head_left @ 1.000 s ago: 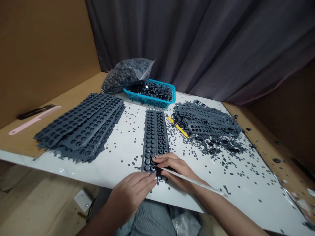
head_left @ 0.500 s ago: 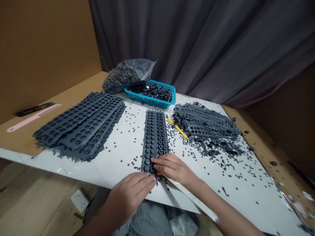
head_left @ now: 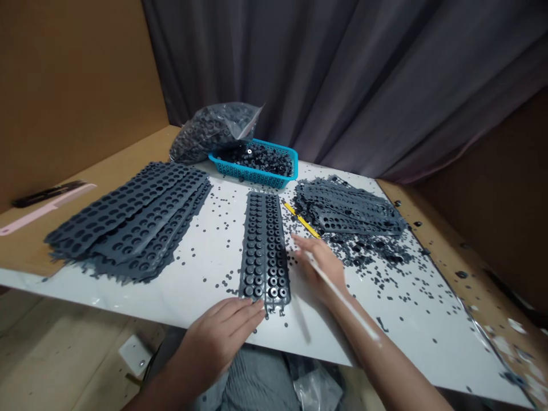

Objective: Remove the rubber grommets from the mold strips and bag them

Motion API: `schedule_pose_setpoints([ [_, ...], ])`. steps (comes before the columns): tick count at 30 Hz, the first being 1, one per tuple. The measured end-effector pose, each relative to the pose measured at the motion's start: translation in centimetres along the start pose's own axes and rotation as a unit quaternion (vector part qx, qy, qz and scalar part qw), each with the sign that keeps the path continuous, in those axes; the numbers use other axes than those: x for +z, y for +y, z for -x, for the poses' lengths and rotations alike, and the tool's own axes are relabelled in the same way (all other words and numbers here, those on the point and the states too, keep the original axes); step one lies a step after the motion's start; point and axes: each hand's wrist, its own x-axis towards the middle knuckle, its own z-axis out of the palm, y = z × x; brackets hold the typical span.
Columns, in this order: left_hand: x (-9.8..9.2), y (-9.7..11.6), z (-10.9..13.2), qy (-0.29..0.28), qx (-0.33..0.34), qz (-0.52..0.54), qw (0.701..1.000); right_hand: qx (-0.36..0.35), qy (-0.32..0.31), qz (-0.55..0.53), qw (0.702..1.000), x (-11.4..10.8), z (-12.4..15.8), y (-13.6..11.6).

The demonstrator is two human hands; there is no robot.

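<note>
Freshly | right hand (head_left: 323,269) has moved off the studded rubber sheet (head_left: 264,245) — pinching a thin white stick (head_left: 342,299) — uncovering its nearest studs (head_left: 258,291) | sheet near desk's (head_left: 225,240) front edge | left hand (head_left: 222,328) touching its end, pinch unclear

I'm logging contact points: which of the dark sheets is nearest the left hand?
The lone studded sheet between the left stack and the right heap. The left hand has its fingertips at this sheet's near edge.
</note>
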Motion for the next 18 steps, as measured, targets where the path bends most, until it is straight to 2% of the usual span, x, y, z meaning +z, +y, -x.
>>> schedule_pose_setpoints([
  [2, -0.8, 0.1, 0.0, -0.031, -0.033, 0.044, 0.998, 0.094, 0.085, 0.075, 0.989, -1.4, 0.1, 0.9],
  [4, -1.6, -0.1, -0.2, -0.03, -0.087, 0.09, 0.992, 0.189, 0.14, 0.141, 0.962, -2.5, 0.2, 1.4],
  [6, -2.2, -0.5, -0.7, 0.026, -0.143, 0.106, 0.984, 0.228, 0.154, 0.165, 0.947, -3.1, 0.2, 1.3],
  [8, -2.4, -1.1, -1.5, 0.075, -0.173, 0.098, 0.977, 0.227, 0.159, 0.148, 0.949, -3.0, 0.1, 0.7],
  [10, -2.2, -1.7, -2.4, 0.07, -0.177, 0.089, 0.978, 0.206, 0.136, 0.083, 0.965, -2.4, -0.1, -0.3],
  [13, -1.7, -2.0, -3.5, 0.028, -0.196, 0.078, 0.977, 0.156, 0.06, -0.038, 0.985, -1.1, 0.0, -2.0],
  [15, -1.5, -2.1, -3.9, 0.011, -0.213, 0.08, 0.974, 0.131, 0.009, -0.113, 0.985, -0.4, 0.4, -3.0],
  [18, -1.1, -2.1, -4.0, 0.002, -0.229, 0.085, 0.97, 0.097, -0.06, -0.225, 0.968, 0.4, 1.0, -4.0],
])
